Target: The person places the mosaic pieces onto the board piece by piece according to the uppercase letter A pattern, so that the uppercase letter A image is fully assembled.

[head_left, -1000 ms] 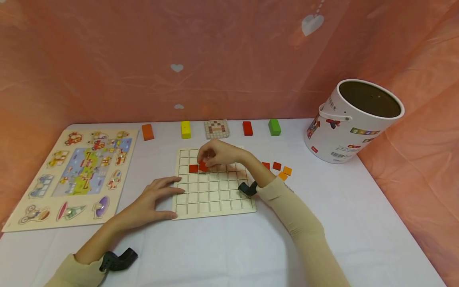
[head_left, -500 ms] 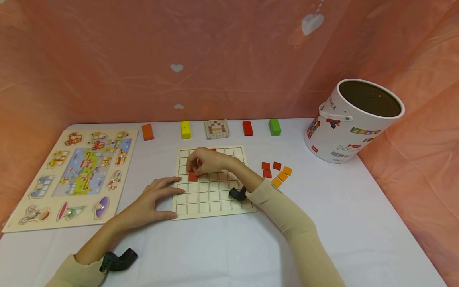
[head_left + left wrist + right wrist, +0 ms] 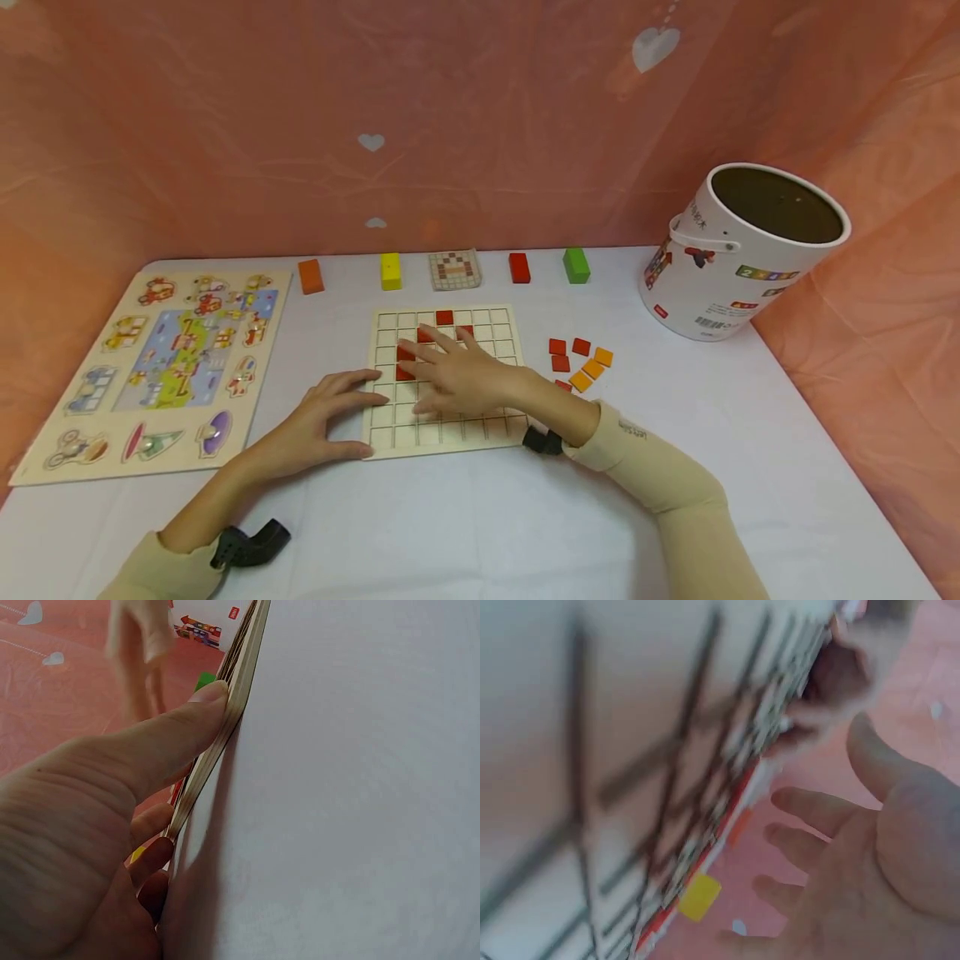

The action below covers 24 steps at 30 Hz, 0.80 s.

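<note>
A pale wooden grid board (image 3: 450, 436) lies in the middle of the table with several red square tiles (image 3: 445, 317) in its upper and left cells. Over it my right hand (image 3: 472, 379) is spread, fingers apart, holding nothing; it partly hides some tiles. The same hand (image 3: 840, 847) shows spread and bare in the right wrist view. My left hand (image 3: 311, 425) rests at the board's left edge, fingertips and thumb on the rim. In the left wrist view the thumb of my left hand (image 3: 112, 787) touches the edge of the board (image 3: 217, 735).
Loose red tiles (image 3: 581, 346) and orange tiles (image 3: 592, 368) lie right of the board. Behind stand orange (image 3: 311, 277), yellow (image 3: 391, 272), red (image 3: 519, 268) and green (image 3: 576, 266) blocks and a pattern card (image 3: 454, 270). A picture puzzle (image 3: 255, 417) lies left, a white bucket (image 3: 705, 292) back right.
My right hand pinched a red tile at the board's left cells, let go of it there, then moved right and spread its fingers. My left hand stays at the edge.
</note>
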Tool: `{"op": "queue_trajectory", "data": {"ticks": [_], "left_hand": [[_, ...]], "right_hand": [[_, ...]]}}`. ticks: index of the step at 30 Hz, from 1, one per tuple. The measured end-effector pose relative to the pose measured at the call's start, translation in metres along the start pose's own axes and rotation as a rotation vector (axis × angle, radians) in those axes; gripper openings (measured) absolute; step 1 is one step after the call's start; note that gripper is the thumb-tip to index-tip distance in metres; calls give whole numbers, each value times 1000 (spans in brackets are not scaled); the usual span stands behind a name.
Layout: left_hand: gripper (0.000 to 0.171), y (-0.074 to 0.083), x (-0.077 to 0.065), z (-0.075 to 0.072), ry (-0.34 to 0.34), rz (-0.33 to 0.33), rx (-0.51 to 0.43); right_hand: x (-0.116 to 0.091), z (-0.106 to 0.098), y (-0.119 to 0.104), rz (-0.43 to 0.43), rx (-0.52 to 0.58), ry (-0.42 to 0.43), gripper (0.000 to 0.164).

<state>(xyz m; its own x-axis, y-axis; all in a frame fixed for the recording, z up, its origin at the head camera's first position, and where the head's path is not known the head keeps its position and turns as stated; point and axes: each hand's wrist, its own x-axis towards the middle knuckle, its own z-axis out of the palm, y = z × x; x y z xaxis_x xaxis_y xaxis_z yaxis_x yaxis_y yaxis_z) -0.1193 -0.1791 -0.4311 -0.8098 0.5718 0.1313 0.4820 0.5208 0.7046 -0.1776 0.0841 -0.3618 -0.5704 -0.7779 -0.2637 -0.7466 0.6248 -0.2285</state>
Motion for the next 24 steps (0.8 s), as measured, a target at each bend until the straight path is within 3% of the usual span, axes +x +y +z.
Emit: {"op": "queue_trajectory", "data": {"ticks": [4,10,13,19,21,24], "left_hand": [[57,0,0,0,-1,-1,-5],[57,1,0,0,2,0,-11],[58,1,0,1,0,-5,-14],[58,0,0,2,3,-16,-19],[58,0,0,1,4,-17,-14],[58,0,0,1,4,-17,-5]], "right_hand": [[-7,10,-6,-1,-1,-76,73],[-14,13,-1,-12,84,-65,72],[-23,11,15,-7,193,8,70],[-58,6,69,45,623,229,52],[-72,5,88,98,669,280,46],[-94,5,116,196,655,321,39]]}}
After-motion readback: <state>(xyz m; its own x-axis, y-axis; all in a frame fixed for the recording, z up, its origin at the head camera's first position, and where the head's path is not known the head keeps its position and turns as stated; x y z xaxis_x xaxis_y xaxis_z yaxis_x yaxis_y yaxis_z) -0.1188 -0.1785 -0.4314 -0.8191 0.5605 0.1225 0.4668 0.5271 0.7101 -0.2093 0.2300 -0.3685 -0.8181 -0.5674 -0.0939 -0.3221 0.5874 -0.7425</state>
